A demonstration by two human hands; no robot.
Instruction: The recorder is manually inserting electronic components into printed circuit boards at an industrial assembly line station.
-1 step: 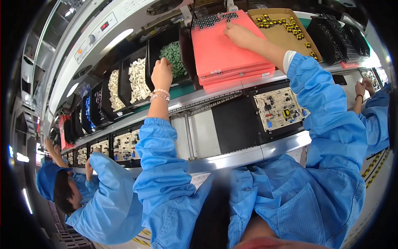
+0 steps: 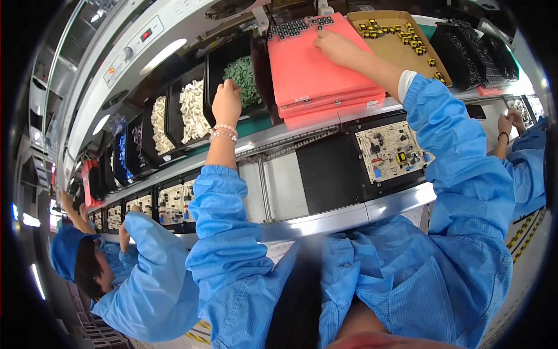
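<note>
My left hand (image 2: 226, 104), with a beaded bracelet at the wrist, hovers at the near left edge of a black bin of small green parts (image 2: 243, 81). Its fingertips are pinched together, and whatever they hold is hidden. Farther right, my right hand (image 2: 338, 47) reaches over a stack of pink-red foam sheets (image 2: 317, 75). Its fingers are bent and closed, just short of the rows of small black components (image 2: 289, 29) at the sheet's far edge. I cannot make out anything between them.
Bins of white parts (image 2: 195, 110) stand left of the green ones. A cardboard tray (image 2: 401, 55) of yellow-and-black components lies right of the foam. Below runs a conveyor rail (image 2: 325, 224) carrying a circuit board (image 2: 390, 151). Co-workers (image 2: 145, 273) sit on both sides.
My right hand has drawn back slightly from the black components, toward me. My left hand stays almost where it was, fingers still pinched.
</note>
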